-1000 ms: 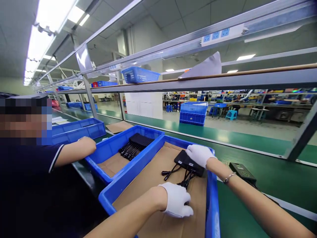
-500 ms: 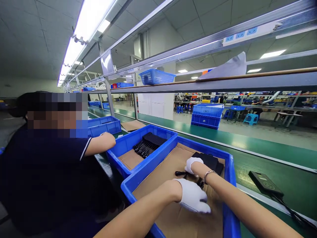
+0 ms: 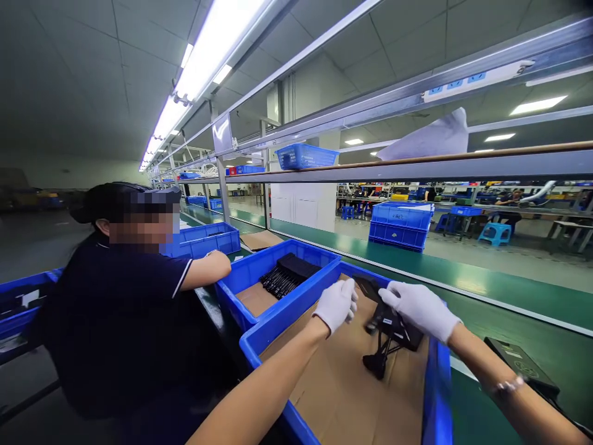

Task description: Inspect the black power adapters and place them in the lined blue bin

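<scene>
White gloves cover both hands. My right hand [image 3: 419, 309] reaches over the right end of the near blue bin and grips a flat black device [image 3: 368, 288] by its edge, thumb on top. Just left of it, my left hand [image 3: 337, 304] is raised with loosely bent fingers; I see nothing in it. Below my right hand lie black devices [image 3: 393, 322], one with a small pale label, partly hidden by the glove. A bundled black cable [image 3: 377, 363] hangs or lies over the cardboard liner [image 3: 343, 377] of the near blue bin [image 3: 438, 395].
Beyond stands a second blue bin [image 3: 231, 303] with a row of black cabled devices [image 3: 290, 275]. A co-worker [image 3: 125, 309] sits at left, forearm by that bin. A black box with a cable [image 3: 523, 364] lies on the green bench at right. Stacked blue crates [image 3: 399, 225] stand behind.
Both hands have risen from the bin floor. My right hand has moved right and now grips a black device; my left has moved up and left. The view has shifted left.
</scene>
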A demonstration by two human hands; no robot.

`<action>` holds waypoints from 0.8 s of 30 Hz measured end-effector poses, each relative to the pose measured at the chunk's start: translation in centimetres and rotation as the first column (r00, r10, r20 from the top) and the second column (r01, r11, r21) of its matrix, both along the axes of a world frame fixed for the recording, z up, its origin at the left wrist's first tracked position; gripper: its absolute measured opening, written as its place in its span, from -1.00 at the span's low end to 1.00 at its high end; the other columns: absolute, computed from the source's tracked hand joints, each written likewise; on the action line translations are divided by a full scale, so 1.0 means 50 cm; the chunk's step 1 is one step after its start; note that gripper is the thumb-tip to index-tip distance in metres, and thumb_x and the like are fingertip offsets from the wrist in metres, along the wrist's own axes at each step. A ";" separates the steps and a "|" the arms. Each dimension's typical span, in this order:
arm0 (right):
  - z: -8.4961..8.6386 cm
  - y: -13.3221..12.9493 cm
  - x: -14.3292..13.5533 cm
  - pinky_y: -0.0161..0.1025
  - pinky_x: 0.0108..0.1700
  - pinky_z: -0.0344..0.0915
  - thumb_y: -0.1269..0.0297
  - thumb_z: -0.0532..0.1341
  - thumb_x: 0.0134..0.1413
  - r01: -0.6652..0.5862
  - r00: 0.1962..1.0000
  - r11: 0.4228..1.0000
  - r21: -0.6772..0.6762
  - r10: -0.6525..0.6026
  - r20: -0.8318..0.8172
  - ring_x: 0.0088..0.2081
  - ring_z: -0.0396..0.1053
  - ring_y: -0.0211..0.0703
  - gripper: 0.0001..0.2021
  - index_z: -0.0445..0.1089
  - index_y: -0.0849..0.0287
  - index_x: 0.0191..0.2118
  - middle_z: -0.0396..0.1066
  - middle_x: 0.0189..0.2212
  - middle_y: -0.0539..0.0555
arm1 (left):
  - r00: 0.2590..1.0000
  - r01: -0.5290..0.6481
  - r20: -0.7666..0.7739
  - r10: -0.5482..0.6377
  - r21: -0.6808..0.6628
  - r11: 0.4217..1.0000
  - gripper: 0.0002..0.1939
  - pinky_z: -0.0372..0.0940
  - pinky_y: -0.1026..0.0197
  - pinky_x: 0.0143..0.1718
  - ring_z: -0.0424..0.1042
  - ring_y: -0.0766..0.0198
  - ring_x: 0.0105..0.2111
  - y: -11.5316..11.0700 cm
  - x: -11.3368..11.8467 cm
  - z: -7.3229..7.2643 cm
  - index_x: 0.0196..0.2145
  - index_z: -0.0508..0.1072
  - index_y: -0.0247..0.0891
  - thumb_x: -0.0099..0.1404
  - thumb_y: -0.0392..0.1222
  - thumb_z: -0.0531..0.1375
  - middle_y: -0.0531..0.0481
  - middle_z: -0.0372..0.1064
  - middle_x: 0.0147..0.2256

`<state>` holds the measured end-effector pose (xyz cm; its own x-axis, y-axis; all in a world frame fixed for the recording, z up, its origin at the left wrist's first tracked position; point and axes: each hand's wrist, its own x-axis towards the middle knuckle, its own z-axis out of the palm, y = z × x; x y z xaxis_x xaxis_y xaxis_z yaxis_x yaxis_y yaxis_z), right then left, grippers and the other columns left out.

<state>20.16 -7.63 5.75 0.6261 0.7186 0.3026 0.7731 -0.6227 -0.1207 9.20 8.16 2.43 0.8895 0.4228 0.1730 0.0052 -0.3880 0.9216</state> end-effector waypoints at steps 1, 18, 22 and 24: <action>0.002 -0.017 -0.014 -0.29 -0.50 0.01 0.10 -0.02 0.32 -0.006 0.999 1.000 0.014 0.006 0.038 -0.57 0.21 -0.22 -0.63 0.21 0.11 -0.51 0.26 -0.64 -0.09 | 0.998 0.041 -0.047 -0.044 -0.061 0.997 -0.31 0.34 0.14 -0.53 0.31 0.27 -0.65 -0.006 0.005 -0.002 -0.26 0.34 -0.37 0.34 0.26 -0.32 -0.10 0.36 -0.51; -0.110 -0.175 -0.102 0.05 0.08 0.22 -0.36 0.15 -0.10 0.166 0.765 0.893 0.419 0.152 -0.626 0.06 0.29 0.19 -0.43 0.35 -0.12 -0.05 0.40 0.00 0.04 | 0.809 0.581 0.469 -0.355 -0.545 0.604 -0.47 0.24 -0.11 0.10 0.36 -0.01 0.05 -0.075 -0.017 -0.003 0.10 0.34 -0.29 0.22 -0.05 0.27 -0.24 0.33 0.08; -0.154 -0.132 -0.145 -0.12 -0.12 0.36 -0.27 0.20 0.02 0.189 0.283 0.779 0.599 0.541 -0.792 -0.19 0.42 0.03 -0.49 0.39 0.03 -0.10 0.47 -0.19 0.11 | 0.798 0.575 0.470 -0.378 -0.404 0.711 -0.48 0.17 -0.09 0.17 0.29 -0.01 0.12 -0.082 -0.030 0.015 0.14 0.30 -0.28 0.28 -0.04 0.21 -0.20 0.28 0.13; -0.168 -0.112 -0.168 -0.31 -0.49 0.25 -0.29 0.07 0.14 0.204 0.118 0.784 0.587 0.575 -0.809 -0.55 0.30 -0.19 -0.48 0.42 0.12 -0.30 0.34 -0.60 0.01 | 0.804 0.530 0.469 -0.367 -0.284 0.799 -0.49 0.14 -0.03 0.20 0.26 0.01 0.14 -0.081 -0.036 0.025 0.12 0.32 -0.33 0.27 -0.08 0.23 -0.21 0.29 0.12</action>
<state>11.77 -13.25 -2.63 0.5146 0.8524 -0.0927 -0.1533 -0.0148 -0.9881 7.42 4.10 3.66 0.8924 0.0938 0.4414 -0.4505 0.1278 0.8836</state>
